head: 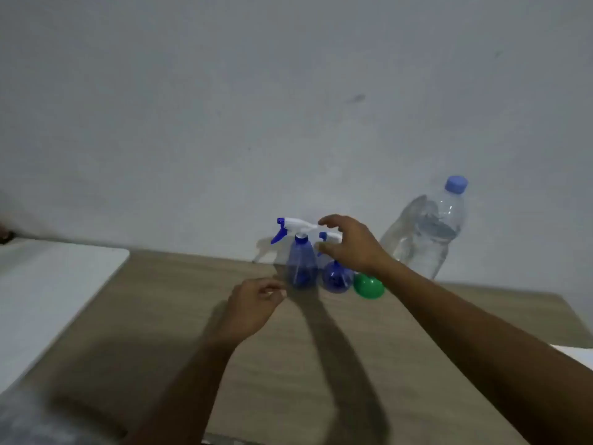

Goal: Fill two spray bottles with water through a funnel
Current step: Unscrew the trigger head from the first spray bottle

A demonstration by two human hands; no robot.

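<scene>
Two blue spray bottles are seen standing upright side by side at the far edge of a wooden table (179, 316), close to a pale wall (288, 91). The taller spray bottle (301, 264) is on the left, with its white trigger head and blue nozzle turned to the left; the rounder spray bottle (337, 279) stands just to its right, and its white head is partly covered by the right hand (353, 245). That hand is held open, fingers spread and curved over the two trigger heads, and whether anything is actually touched cannot be told. The left hand (253, 308) is held lower, near the base of the taller bottle, with fingers loosely curled and nothing visibly gripped. A green funnel (369, 285) is seen just right of the rounder bottle, partly hidden by the right wrist. A large capped water bottle (426, 232) stands further right, near the wall.
</scene>
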